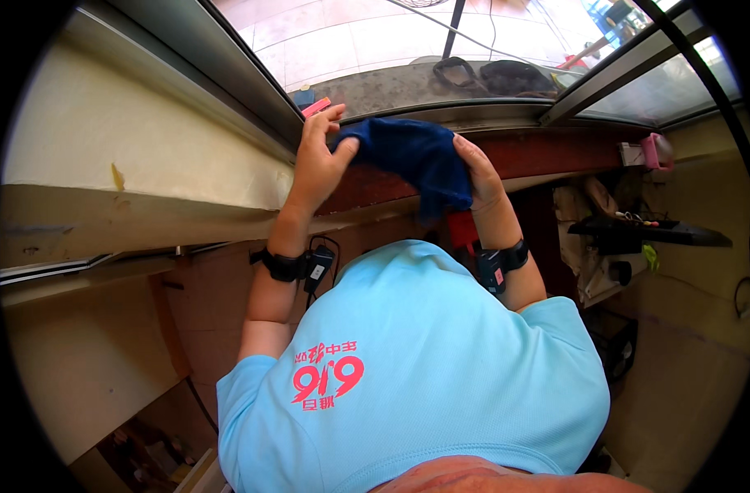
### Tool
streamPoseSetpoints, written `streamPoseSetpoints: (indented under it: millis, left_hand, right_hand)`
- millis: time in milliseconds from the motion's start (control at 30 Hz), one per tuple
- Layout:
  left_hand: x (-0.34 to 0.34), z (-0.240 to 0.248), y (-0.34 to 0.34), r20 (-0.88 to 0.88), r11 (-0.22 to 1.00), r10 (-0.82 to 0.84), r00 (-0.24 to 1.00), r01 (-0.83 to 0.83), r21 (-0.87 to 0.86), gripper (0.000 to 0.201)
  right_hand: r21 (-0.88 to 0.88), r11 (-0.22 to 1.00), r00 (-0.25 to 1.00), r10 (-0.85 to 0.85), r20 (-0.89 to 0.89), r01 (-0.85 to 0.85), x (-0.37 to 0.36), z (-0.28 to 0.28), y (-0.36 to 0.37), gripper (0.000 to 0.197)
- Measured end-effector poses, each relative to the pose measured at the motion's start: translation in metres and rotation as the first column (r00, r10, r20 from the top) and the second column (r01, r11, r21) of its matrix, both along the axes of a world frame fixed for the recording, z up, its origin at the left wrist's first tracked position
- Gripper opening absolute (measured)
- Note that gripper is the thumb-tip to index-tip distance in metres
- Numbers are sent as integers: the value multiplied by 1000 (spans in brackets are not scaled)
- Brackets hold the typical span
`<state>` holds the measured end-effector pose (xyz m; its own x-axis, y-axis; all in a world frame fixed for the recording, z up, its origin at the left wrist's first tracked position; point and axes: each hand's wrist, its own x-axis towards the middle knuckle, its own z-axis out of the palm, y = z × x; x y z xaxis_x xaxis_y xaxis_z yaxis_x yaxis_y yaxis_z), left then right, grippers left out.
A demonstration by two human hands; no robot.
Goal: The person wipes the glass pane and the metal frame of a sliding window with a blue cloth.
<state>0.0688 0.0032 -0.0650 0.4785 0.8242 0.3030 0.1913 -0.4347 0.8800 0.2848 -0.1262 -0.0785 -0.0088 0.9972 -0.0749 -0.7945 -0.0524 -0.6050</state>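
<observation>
I am holding a dark blue cloth (412, 156) in front of me, and it is lying between my two hands, to the right of my left fingers and to the left of my right ones. Its long axis is running slantwise, from the far left, close by my left thumb, toward the near right, where the loose end is hanging down beside my right palm. My right hand (483, 177) is being the nearer one to the bulk of the fabric: its thumb is pressing along the right edge, and it seems to be pinching the cloth against the fingers behind, although these fingers are hiding from view. My left hand (319, 156) is standing more open, with its fingers spreading away from the thumb and pointing to the far right; the thumb tip is coming right up to the left end of the cloth, but how firmly it is touching I cannot tell. Below the cloth a red-brown sill (547, 152) is stretching to the right, and the window frame (490, 113) is passing along its far side. Just beyond my left fingertips, a small pink-red thing (316, 108) is lying.
</observation>
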Motion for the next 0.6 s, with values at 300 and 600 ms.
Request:
streamPoseSetpoints:
  millis: [300, 600]
  left_hand:
    - [35, 20, -46, -90, 895, -364, 927, 375, 241, 34]
    - [22, 9, -49, 32, 954, -295, 955, 296, -44, 12]
  right_hand:
    - [-50, 999, 990, -28, -139, 21, -5, -3, 4, 33]
    - [-160, 984, 978, 110, 179, -81, 12, -15, -20, 31]
